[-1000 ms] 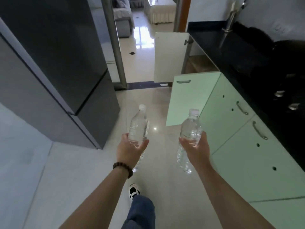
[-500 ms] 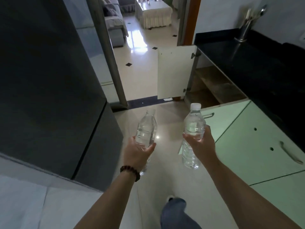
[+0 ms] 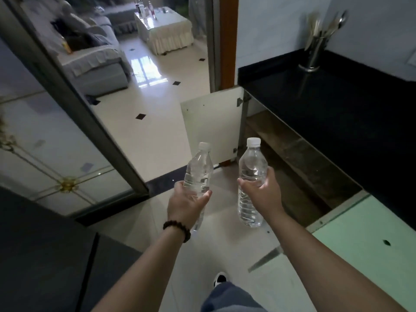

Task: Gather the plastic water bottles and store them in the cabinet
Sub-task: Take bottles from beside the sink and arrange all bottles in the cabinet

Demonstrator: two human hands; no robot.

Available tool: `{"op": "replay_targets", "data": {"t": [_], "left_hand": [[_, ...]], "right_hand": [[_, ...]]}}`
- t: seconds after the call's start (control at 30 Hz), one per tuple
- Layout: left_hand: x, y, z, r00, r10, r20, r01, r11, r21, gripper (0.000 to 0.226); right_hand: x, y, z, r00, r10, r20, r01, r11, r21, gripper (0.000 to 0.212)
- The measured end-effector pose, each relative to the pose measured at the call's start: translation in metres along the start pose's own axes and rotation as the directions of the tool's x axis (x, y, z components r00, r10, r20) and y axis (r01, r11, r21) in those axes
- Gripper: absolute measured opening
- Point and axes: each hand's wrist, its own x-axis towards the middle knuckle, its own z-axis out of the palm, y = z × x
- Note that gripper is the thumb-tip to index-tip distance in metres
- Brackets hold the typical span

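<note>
I hold two clear plastic water bottles with white caps, both upright, out in front of me. My left hand [image 3: 185, 202] grips the left bottle [image 3: 199, 170] around its lower half; a dark bead bracelet is on that wrist. My right hand [image 3: 261, 191] grips the right bottle [image 3: 252, 163] around its middle. Just beyond and to the right of the bottles is the open cabinet [image 3: 290, 152] under the black countertop, its wooden shelf and floor showing. Its white door [image 3: 211, 124] stands swung open behind the bottles.
A black countertop [image 3: 333, 113] with a metal utensil holder [image 3: 315, 50] runs along the right. A green cabinet door [image 3: 369, 239] is at the lower right. A dark fridge [image 3: 45, 255] fills the lower left. A glass sliding door frame [image 3: 94, 122] leads to a living room with sofa.
I have walked forward toward the open cabinet, carrying both bottles. The cabinet opening is now right beside my right hand, and the fridge has slid back to my lower left.
</note>
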Motion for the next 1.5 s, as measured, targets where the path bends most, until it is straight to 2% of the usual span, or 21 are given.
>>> {"op": "replay_targets", "data": {"t": [0.23,0.43,0.6,0.8,0.97,1.07,1.13,1.23,1.3,1.4,1.5], "left_hand": [[0.108,0.055,0.063,0.972,0.057,0.228,-0.064,0.998,0.025,0.056],[0.179,0.076,0.125,0.866,0.078,0.495,-0.135,0.988,0.079,0.049],[0.254,0.077,0.178,0.767,0.04,0.64,-0.161,0.978,0.132,0.053],[0.326,0.079,0.217,0.621,0.048,0.783,-0.282,0.945,0.166,0.051],[0.358,0.07,0.246,0.583,-0.007,0.812,-0.294,0.93,0.219,0.053],[0.369,0.058,0.275,0.584,-0.017,0.812,-0.283,0.933,0.224,0.05],[0.373,0.046,0.3,0.594,-0.035,0.803,-0.247,0.943,0.224,0.048],[0.381,0.027,0.345,0.607,-0.032,0.794,-0.207,0.958,0.196,0.05],[0.388,0.016,0.379,0.602,0.009,0.799,-0.209,0.967,0.147,0.049],[0.401,0.006,0.435,0.622,0.1,0.776,-0.239,0.969,0.067,0.043],[0.411,0.005,0.488,0.612,0.188,0.769,-0.278,0.961,-0.014,0.047]], "right_hand": [[0.092,0.002,-0.011,0.975,0.121,-0.187,-0.129,0.991,-0.032,0.057],[0.14,0.017,-0.011,0.897,0.232,-0.376,-0.263,0.964,-0.031,0.053],[0.18,0.034,0.012,0.758,0.366,-0.54,-0.396,0.916,0.065,0.046],[0.222,0.047,0.042,0.561,0.497,-0.661,-0.505,0.839,0.202,0.046],[0.241,0.067,0.056,0.48,0.549,-0.685,-0.517,0.807,0.285,0.043],[0.253,0.092,0.056,0.441,0.563,-0.699,-0.503,0.8,0.327,0.039],[0.263,0.117,0.054,0.387,0.586,-0.712,-0.484,0.786,0.384,0.038],[0.28,0.165,0.044,0.324,0.59,-0.74,-0.432,0.787,0.439,0.048],[0.294,0.198,0.033,0.319,0.57,-0.757,-0.389,0.807,0.444,0.049],[0.319,0.238,0.011,0.337,0.508,-0.793,-0.301,0.856,0.42,0.029],[0.341,0.272,-0.013,0.348,0.416,-0.84,-0.222,0.907,0.357,0.022]]}}
